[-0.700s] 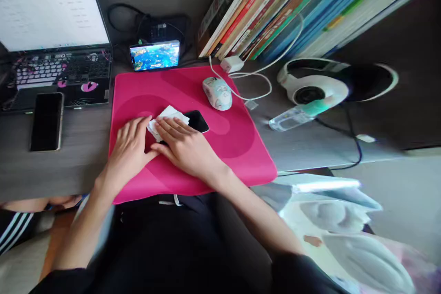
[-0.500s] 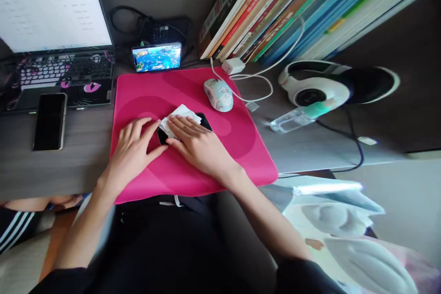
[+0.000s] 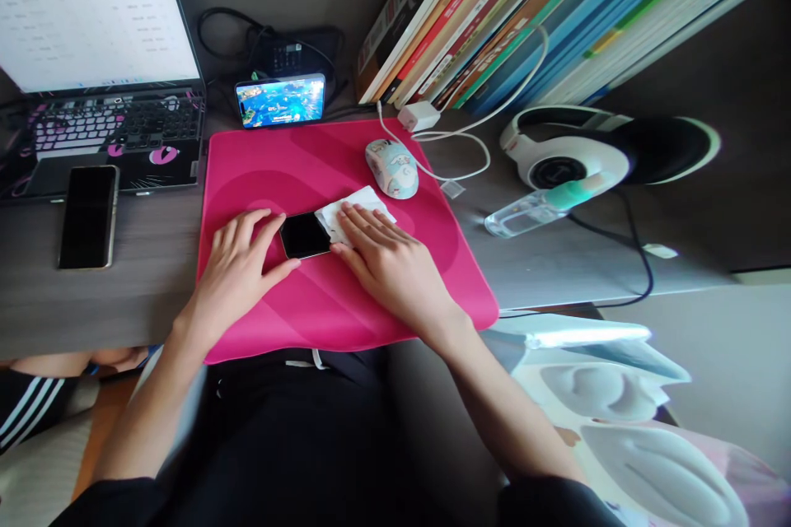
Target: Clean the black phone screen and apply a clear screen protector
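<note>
A black-screened phone lies flat on the pink desk mat. My left hand is open at its left end, with thumb and forefinger spread to the phone's two corners. A folded white tissue covers the right part of the phone. My right hand holds this tissue down under its fingers, which lie close together and stretched forward. The right thumb is by the phone's near edge. The phone's right end is hidden beneath the tissue and hand.
A patterned mouse sits at the mat's far right. Behind the mat stands a lit phone. An open laptop and another phone are at left. Books, headphones and a clear bottle are at right.
My right hand has slid right with the tissue, uncovering the left part of the phone's screen. My left hand and the phone stay where they were.
</note>
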`<control>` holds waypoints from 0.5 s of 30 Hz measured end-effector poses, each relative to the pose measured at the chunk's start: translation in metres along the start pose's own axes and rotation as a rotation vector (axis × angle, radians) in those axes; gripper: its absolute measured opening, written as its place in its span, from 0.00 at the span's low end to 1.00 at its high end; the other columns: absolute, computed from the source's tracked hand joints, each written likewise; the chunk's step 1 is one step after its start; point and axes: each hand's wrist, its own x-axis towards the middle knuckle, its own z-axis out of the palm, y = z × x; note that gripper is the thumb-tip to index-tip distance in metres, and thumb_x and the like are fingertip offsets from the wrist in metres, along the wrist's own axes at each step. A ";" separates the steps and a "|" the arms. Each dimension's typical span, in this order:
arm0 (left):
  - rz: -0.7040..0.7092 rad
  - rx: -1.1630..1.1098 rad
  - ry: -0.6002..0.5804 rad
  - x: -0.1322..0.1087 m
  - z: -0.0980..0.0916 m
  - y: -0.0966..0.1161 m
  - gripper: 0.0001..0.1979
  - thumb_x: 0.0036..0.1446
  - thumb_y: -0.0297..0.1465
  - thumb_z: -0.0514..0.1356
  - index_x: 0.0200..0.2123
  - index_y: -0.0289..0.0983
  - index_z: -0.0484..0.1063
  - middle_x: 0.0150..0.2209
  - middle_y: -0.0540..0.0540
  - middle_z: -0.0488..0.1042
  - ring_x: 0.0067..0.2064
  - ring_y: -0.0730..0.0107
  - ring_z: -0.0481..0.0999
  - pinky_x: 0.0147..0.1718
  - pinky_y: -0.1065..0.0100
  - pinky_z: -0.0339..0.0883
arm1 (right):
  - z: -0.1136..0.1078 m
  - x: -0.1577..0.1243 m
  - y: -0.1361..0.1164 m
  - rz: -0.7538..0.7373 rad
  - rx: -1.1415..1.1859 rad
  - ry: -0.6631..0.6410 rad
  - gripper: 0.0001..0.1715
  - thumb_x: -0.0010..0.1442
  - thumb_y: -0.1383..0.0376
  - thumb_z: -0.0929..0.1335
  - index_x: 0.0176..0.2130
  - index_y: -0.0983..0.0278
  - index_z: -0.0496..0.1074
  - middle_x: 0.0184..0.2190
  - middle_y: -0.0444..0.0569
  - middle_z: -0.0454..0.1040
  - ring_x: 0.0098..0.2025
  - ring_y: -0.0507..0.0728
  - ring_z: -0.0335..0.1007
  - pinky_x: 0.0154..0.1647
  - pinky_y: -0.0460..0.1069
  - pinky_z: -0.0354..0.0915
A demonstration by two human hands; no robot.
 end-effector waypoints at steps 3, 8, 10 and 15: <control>-0.001 0.013 -0.004 0.000 -0.001 0.000 0.32 0.73 0.46 0.60 0.73 0.39 0.61 0.70 0.33 0.66 0.70 0.41 0.67 0.66 0.42 0.63 | -0.005 -0.009 0.001 0.035 -0.052 0.026 0.28 0.78 0.58 0.64 0.67 0.72 0.73 0.67 0.62 0.73 0.69 0.69 0.71 0.72 0.65 0.68; 0.005 0.012 -0.003 0.000 -0.003 0.001 0.31 0.73 0.45 0.59 0.73 0.39 0.62 0.70 0.33 0.66 0.70 0.41 0.67 0.65 0.42 0.65 | -0.018 -0.019 -0.006 0.029 -0.124 0.024 0.26 0.77 0.59 0.66 0.63 0.73 0.76 0.64 0.66 0.76 0.64 0.69 0.77 0.67 0.63 0.74; 0.010 0.002 -0.006 0.001 -0.004 0.002 0.31 0.74 0.45 0.58 0.73 0.40 0.61 0.70 0.33 0.66 0.70 0.41 0.66 0.66 0.41 0.64 | -0.024 -0.023 -0.011 0.005 -0.160 0.014 0.25 0.77 0.60 0.66 0.62 0.74 0.76 0.62 0.67 0.77 0.63 0.69 0.78 0.65 0.63 0.75; 0.012 0.005 -0.014 0.001 -0.005 0.002 0.31 0.74 0.45 0.57 0.74 0.40 0.61 0.71 0.34 0.65 0.71 0.42 0.66 0.67 0.42 0.63 | -0.032 -0.029 -0.020 -0.043 -0.235 -0.002 0.25 0.77 0.61 0.65 0.59 0.79 0.77 0.60 0.70 0.79 0.59 0.71 0.81 0.61 0.62 0.79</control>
